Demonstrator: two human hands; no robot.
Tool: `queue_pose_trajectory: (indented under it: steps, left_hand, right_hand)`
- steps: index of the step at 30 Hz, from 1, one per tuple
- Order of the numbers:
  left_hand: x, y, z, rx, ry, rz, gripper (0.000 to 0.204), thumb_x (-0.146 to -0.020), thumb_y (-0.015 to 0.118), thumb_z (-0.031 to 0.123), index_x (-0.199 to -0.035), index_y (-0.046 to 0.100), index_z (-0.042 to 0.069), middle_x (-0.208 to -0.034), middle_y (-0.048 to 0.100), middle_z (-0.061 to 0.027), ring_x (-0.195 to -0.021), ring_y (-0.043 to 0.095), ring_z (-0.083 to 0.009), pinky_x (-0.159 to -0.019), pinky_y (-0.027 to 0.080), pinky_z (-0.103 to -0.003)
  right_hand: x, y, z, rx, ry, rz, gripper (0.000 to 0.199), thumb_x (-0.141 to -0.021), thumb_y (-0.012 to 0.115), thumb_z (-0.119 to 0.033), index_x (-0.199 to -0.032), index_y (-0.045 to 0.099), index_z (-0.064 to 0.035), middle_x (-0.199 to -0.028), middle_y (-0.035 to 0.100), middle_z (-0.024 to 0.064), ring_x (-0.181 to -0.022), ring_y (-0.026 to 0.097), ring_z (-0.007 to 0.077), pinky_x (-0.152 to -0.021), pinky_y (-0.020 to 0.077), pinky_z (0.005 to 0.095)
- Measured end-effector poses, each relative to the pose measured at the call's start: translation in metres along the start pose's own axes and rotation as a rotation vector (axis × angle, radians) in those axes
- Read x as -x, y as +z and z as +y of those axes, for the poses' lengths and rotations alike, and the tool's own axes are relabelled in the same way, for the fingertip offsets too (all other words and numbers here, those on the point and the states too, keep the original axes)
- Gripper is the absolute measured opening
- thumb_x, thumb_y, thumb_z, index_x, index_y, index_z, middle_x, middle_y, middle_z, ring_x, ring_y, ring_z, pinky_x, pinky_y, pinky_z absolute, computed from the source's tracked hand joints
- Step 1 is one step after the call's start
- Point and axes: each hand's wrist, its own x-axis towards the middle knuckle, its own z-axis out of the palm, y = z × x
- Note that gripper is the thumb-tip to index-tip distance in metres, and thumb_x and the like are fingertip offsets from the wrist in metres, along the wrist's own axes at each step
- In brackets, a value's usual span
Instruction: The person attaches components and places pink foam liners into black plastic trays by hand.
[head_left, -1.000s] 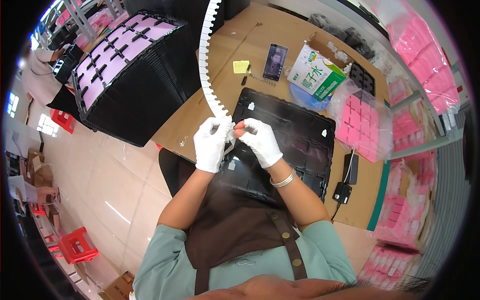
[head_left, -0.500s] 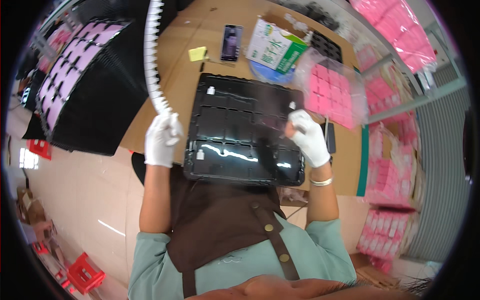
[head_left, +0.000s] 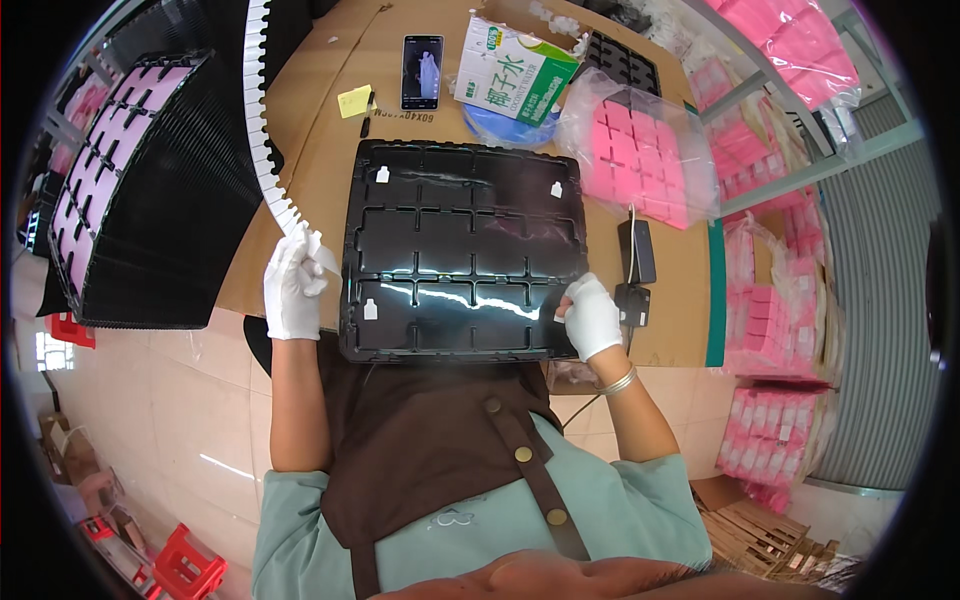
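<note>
My right hand (head_left: 592, 318) has moved to the near right corner of the black tray (head_left: 445, 235); if its curled fingers pinch something, I cannot tell. Left of it, my left hand (head_left: 294, 285) grips the white strip (head_left: 255, 100).

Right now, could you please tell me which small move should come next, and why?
I would probably press with the right hand near the lower right corner of the black tray: the hand is there, and white labels sit near the other three corners. The left hand holds the white strip.
</note>
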Motion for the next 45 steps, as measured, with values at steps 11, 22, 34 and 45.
queue_pose_trajectory:
  steps: [11,22,34,45]
  left_hand:
    - [-0.003,-0.011,0.005,-0.281,0.126,0.122,0.019,-0.091,0.057,0.026,-0.096,0.062,0.008,-0.076,0.055,0.0020,-0.053,0.040,-0.0017,-0.043,0.025,-0.015]
    - [-0.006,-0.016,0.005,-0.354,0.146,0.177,0.023,-0.091,0.058,0.031,-0.087,0.064,0.009,-0.060,0.047,0.0051,-0.047,0.033,0.0005,-0.043,0.021,-0.017]
    - [-0.010,-0.017,0.006,-0.426,0.170,0.175,0.020,-0.090,0.059,0.027,-0.089,0.065,0.008,-0.069,0.055,0.0050,-0.053,0.038,0.0010,-0.046,0.025,-0.016]
    - [-0.013,-0.018,0.004,-0.498,0.186,0.118,0.023,-0.091,0.058,0.026,-0.092,0.066,0.005,-0.067,0.053,0.0045,-0.058,0.040,-0.0011,-0.052,0.028,-0.018]
  right_hand:
    - [-0.017,-0.026,0.022,-0.609,-0.110,-0.236,0.016,-0.062,0.057,0.018,-0.065,0.054,0.0027,-0.075,0.050,0.0101,-0.064,0.060,0.0210,-0.058,0.0512,0.0304]
    - [-0.018,-0.012,-0.006,0.104,-0.122,-0.150,0.011,-0.063,0.060,0.008,-0.068,0.056,-0.0010,-0.071,0.059,0.0136,-0.066,0.064,0.0247,-0.061,0.0505,0.0324]
    - [-0.038,-0.044,0.017,-0.666,-0.114,-0.119,0.010,-0.073,0.050,0.011,-0.072,0.055,0.0021,-0.067,0.057,0.0065,-0.063,0.061,0.0144,-0.062,0.0502,0.0268]
    - [-0.186,0.002,0.009,0.070,-0.027,-0.013,0.008,-0.076,0.062,-0.011,-0.079,0.066,-0.0045,-0.080,0.065,0.0179,-0.078,0.064,0.0329,-0.070,0.0491,0.0375]
